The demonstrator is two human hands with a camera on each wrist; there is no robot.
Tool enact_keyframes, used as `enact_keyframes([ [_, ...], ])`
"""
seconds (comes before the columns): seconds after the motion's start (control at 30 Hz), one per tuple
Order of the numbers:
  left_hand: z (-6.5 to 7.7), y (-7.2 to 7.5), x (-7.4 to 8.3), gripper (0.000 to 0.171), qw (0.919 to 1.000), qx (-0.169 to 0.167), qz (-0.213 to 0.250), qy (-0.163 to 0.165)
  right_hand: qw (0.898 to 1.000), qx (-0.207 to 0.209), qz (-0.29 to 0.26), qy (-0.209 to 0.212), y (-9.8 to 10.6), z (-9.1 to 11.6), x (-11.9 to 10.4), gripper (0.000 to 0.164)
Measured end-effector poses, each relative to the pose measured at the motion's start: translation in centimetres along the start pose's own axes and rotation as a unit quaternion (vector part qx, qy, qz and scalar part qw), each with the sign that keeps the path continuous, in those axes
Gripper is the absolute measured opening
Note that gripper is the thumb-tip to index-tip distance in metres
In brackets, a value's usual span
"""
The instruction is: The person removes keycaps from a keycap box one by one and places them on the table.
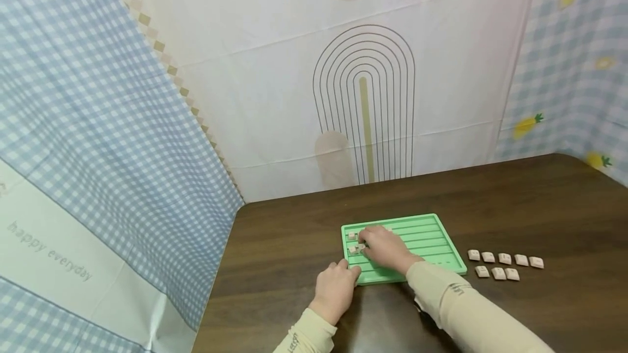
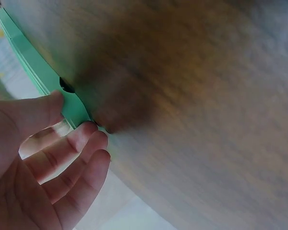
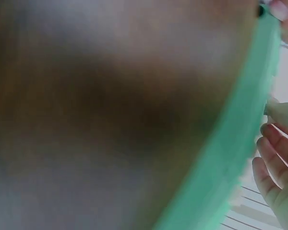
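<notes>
A green ridged tray lies on the table. My left hand holds its near left corner, thumb on one side and fingertips on the other, as the left wrist view shows at the tray edge. My right hand is over the tray's left part, with thumb and index finger around a small beige keycap in a lower row. Just left of it sits another keycap, with one more keycap in the row above. The right wrist view catches the right hand beyond the tray's side.
Several loose beige keycaps lie in two rows on the dark wooden table, right of the tray. Behind the table hangs a pale printed curtain, with a blue checked cloth to the left.
</notes>
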State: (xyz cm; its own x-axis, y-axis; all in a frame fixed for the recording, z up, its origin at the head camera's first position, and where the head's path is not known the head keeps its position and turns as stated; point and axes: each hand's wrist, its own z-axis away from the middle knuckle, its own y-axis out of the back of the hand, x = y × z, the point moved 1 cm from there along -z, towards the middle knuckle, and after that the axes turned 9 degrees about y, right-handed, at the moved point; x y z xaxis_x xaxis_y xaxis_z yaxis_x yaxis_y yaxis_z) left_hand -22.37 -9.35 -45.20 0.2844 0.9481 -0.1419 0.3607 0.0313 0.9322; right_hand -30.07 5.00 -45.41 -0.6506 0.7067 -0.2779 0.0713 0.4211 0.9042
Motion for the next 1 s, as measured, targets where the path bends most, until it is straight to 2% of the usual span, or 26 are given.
enact_keyframes([
  [0.13, 0.0, -0.2, 0.3, 0.004, 0.9999, -0.010, 0.009, -0.007, 1.000, 0.005, 0.018, 0.023, 3.2, 1.2, 0.7, 0.009],
  [0.27, 0.0, -0.2, 0.4, 0.005, 0.9991, -0.037, 0.022, -0.003, 0.998, 0.016, 0.046, 0.032, 6.9, 3.9, 2.2, 0.013],
  [0.37, 0.0, -0.2, 0.3, 0.006, 0.9987, -0.044, 0.026, 0.000, 0.997, 0.025, 0.064, 0.016, 9.4, 6.9, 3.9, 0.015],
  [0.5, 0.0, -0.1, -0.1, 0.007, 0.9993, -0.030, 0.022, 0.002, 0.997, 0.025, 0.071, -0.036, 12.0, 11.4, 7.0, 0.015],
  [0.6, 0.0, 0.0, -0.4, 0.007, 0.9995, -0.025, 0.020, 0.003, 0.994, 0.006, 0.070, -0.080, 12.7, 14.6, 9.3, 0.013],
  [0.7, 0.0, 0.1, -0.6, 0.006, 0.9996, -0.021, 0.021, 0.000, 0.991, -0.022, 0.075, -0.110, 12.3, 17.3, 10.9, 0.012],
  [0.83, 0.0, -0.1, -0.5, 0.007, 0.9995, -0.010, 0.029, -0.004, 0.988, -0.035, 0.095, -0.115, 11.2, 19.7, 11.7, 0.011],
  [1.0, -0.1, -0.6, -0.2, 0.009, 0.9993, 0.012, 0.035, -0.008, 0.986, -0.025, 0.128, -0.105, 10.4, 21.2, 11.8, 0.012],
])
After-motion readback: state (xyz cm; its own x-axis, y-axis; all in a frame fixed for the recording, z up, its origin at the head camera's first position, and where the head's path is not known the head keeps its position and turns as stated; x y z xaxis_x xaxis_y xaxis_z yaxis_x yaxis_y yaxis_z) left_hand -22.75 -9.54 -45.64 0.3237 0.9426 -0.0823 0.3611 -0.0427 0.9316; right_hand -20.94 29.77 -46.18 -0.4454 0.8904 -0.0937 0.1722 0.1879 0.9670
